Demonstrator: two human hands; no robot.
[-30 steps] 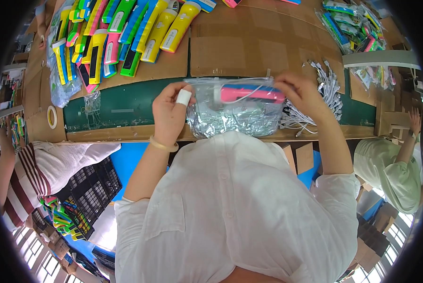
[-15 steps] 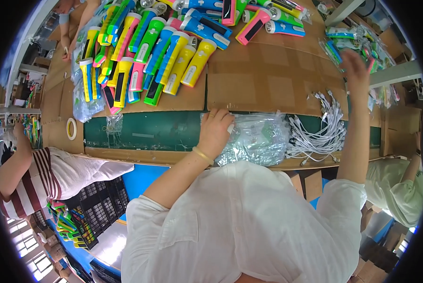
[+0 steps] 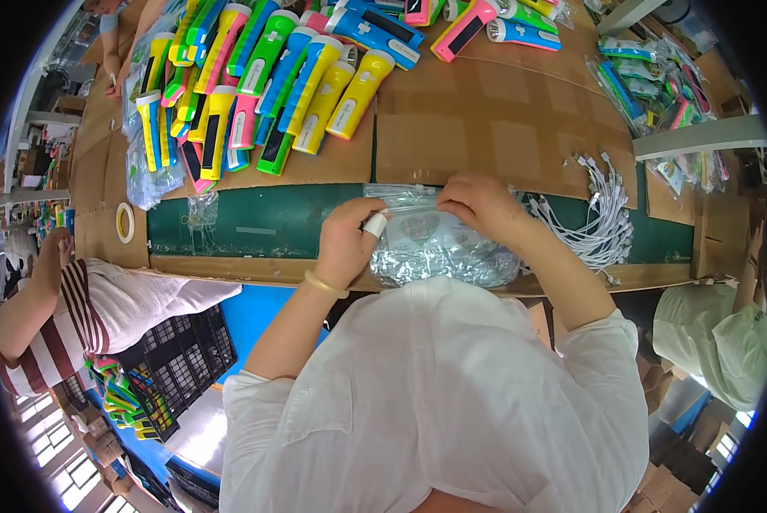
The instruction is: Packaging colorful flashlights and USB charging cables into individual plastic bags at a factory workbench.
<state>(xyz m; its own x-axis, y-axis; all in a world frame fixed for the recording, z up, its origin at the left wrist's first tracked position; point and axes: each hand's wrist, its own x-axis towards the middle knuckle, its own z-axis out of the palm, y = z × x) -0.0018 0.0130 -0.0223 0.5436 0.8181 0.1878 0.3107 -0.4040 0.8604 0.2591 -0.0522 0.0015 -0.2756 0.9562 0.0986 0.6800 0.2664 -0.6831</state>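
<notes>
A pile of clear plastic bags (image 3: 443,252) lies at the table's front edge, right before me. My left hand (image 3: 349,239) is at the pile's left top corner, its fingers closed on the edge of a bag; a white cover wraps one finger. At the bags' upper edge, my right hand (image 3: 484,208) pinches the plastic, its fingertips bent down. A bundle of white charging cables (image 3: 597,222) lies just right of the pile. Farther off at the left, many yellow, blue, green and pink flashlights (image 3: 315,94) are heaped on cardboard.
A roll of tape (image 3: 125,223) lies at the left. Packed bags with colourful flashlights (image 3: 648,81) sit beyond a grey metal bar (image 3: 699,137) at the right. A black crate (image 3: 182,363) stands low at the left. Co-workers are on both sides and at the far left.
My right hand has come down from the packed bags at the far right to the clear bags. My left hand has shifted left to the pile's corner. The view has tilted slightly.
</notes>
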